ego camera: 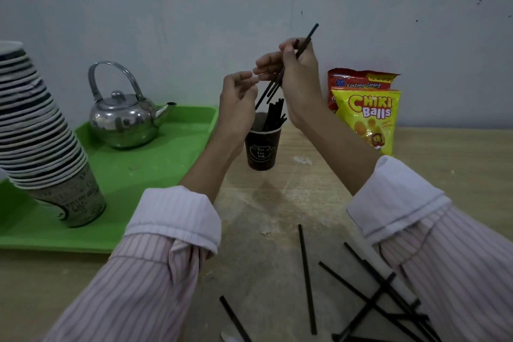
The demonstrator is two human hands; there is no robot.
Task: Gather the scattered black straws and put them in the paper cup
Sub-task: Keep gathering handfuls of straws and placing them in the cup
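Note:
A dark paper cup [262, 148] stands upright on the wooden table, with several black straws [274, 114] leaning inside it. My right hand [298, 79] hovers above the cup, shut on a few black straws [305, 40] that slant down toward the cup's mouth. Just left of the cup's rim, my left hand [238, 104] has its fingers loosely curled near the lower ends of those straws, and I cannot tell whether it touches them. Several more black straws [369, 297] lie scattered on the table near the front right, one [306, 275] lying alone.
A green tray [125, 189] on the left carries a steel kettle [125, 116] and a tall leaning stack of paper cups [41, 133]. Two snack bags [366, 114] stand against the wall to the right of the cup.

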